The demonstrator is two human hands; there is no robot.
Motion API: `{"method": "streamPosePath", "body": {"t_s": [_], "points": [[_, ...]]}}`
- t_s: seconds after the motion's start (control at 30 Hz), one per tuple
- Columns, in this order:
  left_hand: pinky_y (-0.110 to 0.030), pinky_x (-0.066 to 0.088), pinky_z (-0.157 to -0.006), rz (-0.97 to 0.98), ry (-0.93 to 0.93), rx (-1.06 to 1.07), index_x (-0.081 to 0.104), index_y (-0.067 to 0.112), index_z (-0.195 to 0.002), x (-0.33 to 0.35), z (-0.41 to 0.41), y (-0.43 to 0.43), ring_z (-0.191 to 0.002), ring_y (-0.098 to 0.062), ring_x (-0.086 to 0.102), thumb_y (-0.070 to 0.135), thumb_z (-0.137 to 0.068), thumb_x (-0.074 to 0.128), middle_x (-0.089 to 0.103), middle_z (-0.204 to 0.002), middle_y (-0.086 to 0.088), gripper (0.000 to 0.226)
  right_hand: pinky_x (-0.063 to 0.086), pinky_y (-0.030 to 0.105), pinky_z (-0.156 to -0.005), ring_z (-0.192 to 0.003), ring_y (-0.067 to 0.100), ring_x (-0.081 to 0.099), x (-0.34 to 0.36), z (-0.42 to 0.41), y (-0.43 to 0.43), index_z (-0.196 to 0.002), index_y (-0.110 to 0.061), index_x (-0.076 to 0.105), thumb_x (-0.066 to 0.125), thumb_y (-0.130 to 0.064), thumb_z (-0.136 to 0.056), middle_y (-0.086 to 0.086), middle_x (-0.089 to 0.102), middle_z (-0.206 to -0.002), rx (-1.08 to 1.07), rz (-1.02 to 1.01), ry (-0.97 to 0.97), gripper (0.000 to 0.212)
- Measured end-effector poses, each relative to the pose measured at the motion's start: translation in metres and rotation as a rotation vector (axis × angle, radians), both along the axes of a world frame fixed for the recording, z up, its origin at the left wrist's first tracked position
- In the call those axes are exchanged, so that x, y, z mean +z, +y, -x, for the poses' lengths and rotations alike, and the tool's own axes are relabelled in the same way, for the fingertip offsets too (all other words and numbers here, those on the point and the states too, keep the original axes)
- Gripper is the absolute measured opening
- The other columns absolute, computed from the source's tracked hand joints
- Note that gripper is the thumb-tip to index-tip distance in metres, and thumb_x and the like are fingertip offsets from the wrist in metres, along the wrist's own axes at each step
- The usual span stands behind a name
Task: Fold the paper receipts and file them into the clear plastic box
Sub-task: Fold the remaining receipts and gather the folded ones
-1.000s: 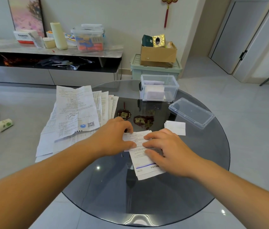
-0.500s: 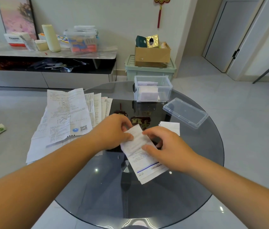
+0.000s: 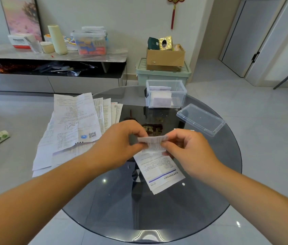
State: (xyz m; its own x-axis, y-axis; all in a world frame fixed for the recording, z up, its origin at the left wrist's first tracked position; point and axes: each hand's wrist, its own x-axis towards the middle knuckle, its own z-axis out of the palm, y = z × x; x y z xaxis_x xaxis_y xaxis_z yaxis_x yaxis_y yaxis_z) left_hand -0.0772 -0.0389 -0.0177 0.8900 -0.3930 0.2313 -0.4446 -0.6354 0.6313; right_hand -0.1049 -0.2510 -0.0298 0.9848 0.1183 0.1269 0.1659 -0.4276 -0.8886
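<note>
While its near end lies flat on the round glass desk [image 3: 175,213], the receipt [image 3: 159,167] has its far end raised and bent over. The left hand [image 3: 120,144] pinches that end on the left and the right hand [image 3: 187,147] on the right, each with thumb and curled fingers closed on the paper. Farther off, the clear plastic box [image 3: 180,96] stands open with folded slips [image 3: 160,101] inside, its lid [image 3: 200,119] lying to the right. At the desk's left edge spreads a pile of unfolded receipts [image 3: 72,124].
</note>
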Motion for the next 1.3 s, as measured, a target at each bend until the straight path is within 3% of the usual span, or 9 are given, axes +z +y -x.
{"method": "streamPosePath", "body": {"t_s": [0.07, 0.23, 0.43, 0.67, 0.8, 0.97, 1.07, 1.17, 1.3], "points": [[-0.01, 0.046, -0.072, -0.067, -0.11, -0.048, 0.065, 0.037, -0.087, -0.001, 0.005, 0.005, -0.092, 0.004, 0.055, 0.026, -0.087, 0.074, 0.06, -0.089, 0.022, 0.013, 0.055, 0.018, -0.073, -0.084, 0.002, 0.067, -0.003, 0.004, -0.001, -0.09, -0.033, 0.072, 0.07, -0.023, -0.091, -0.017, 0.071, -0.087, 0.029, 0.115, -0.038, 0.01], [-0.022, 0.055, -0.069, -0.195, -0.081, -0.076, 0.067, 0.034, -0.098, -0.013, 0.011, 0.013, -0.082, -0.002, 0.061, 0.035, -0.093, 0.065, 0.063, -0.09, 0.023, 0.005, 0.05, 0.019, -0.075, -0.09, 0.0, 0.062, -0.01, 0.011, -0.001, -0.094, -0.034, 0.062, 0.062, -0.028, -0.097, -0.021, 0.065, -0.094, 0.123, 0.316, -0.055, 0.006], [-0.019, 0.054, -0.068, -0.186, -0.077, -0.061, 0.064, 0.035, -0.098, -0.011, 0.012, 0.012, -0.083, -0.006, 0.063, 0.034, -0.094, 0.064, 0.066, -0.095, 0.021, 0.004, 0.056, 0.023, -0.081, -0.095, 0.0, 0.063, -0.009, 0.009, -0.002, -0.097, -0.033, 0.06, 0.065, -0.033, -0.094, -0.022, 0.065, -0.098, 0.097, 0.318, -0.097, 0.006], [-0.026, 0.056, -0.075, -0.389, -0.068, -0.084, 0.062, 0.034, -0.103, -0.02, 0.018, 0.008, -0.088, -0.005, 0.062, 0.04, -0.095, 0.06, 0.068, -0.1, 0.016, 0.01, 0.039, 0.016, -0.069, -0.089, 0.003, 0.053, -0.013, 0.012, 0.0, -0.093, -0.04, 0.056, 0.057, -0.044, -0.097, -0.019, 0.054, -0.091, 0.22, 0.622, -0.102, 0.005], [-0.017, 0.051, -0.069, -0.322, 0.005, -0.028, 0.056, 0.037, -0.099, -0.024, 0.018, 0.004, -0.084, -0.003, 0.06, 0.048, -0.094, 0.059, 0.061, -0.092, 0.021, 0.013, 0.043, 0.018, -0.066, -0.086, 0.005, 0.057, -0.016, 0.007, 0.004, -0.096, -0.036, 0.056, 0.052, -0.043, -0.099, -0.015, 0.06, -0.094, 0.185, 0.586, -0.045, 0.009], [-0.025, 0.049, -0.081, -0.391, 0.012, 0.045, 0.055, 0.034, -0.11, -0.034, 0.011, -0.002, -0.093, -0.006, 0.05, 0.054, -0.088, 0.063, 0.06, -0.097, 0.016, 0.03, 0.037, 0.018, -0.063, -0.084, 0.005, 0.053, -0.02, -0.003, 0.013, -0.112, -0.033, 0.052, 0.066, -0.043, -0.092, -0.018, 0.051, -0.088, 0.117, 0.543, 0.034, 0.027], [-0.032, 0.041, -0.093, -0.394, 0.058, 0.084, 0.049, 0.037, -0.12, -0.035, 0.008, -0.003, -0.105, -0.011, 0.043, 0.058, -0.085, 0.065, 0.053, -0.105, 0.014, 0.044, 0.04, 0.02, -0.072, -0.093, 0.008, 0.049, -0.021, -0.006, 0.016, -0.123, -0.036, 0.047, 0.07, -0.045, -0.088, -0.02, 0.045, -0.093, 0.104, 0.545, 0.075, 0.043], [-0.036, 0.035, -0.099, -0.41, 0.115, 0.066, 0.045, 0.042, -0.126, -0.035, 0.006, -0.002, -0.112, -0.014, 0.036, 0.057, -0.087, 0.063, 0.046, -0.111, 0.013, 0.045, 0.039, 0.033, -0.095, -0.106, 0.01, 0.044, -0.02, -0.006, 0.016, -0.121, -0.042, 0.049, 0.067, -0.049, -0.089, -0.015, 0.045, -0.106, 0.137, 0.612, 0.076, 0.037], [-0.036, 0.031, -0.103, -0.447, 0.134, 0.032, 0.044, 0.045, -0.124, -0.035, 0.006, -0.002, -0.115, -0.014, 0.032, 0.056, -0.09, 0.06, 0.039, -0.113, 0.013, 0.04, 0.028, 0.04, -0.103, -0.111, 0.013, 0.04, -0.019, -0.01, 0.012, -0.111, -0.049, 0.05, 0.065, -0.053, -0.089, -0.013, 0.044, -0.11, 0.128, 0.674, 0.123, 0.027]]}}
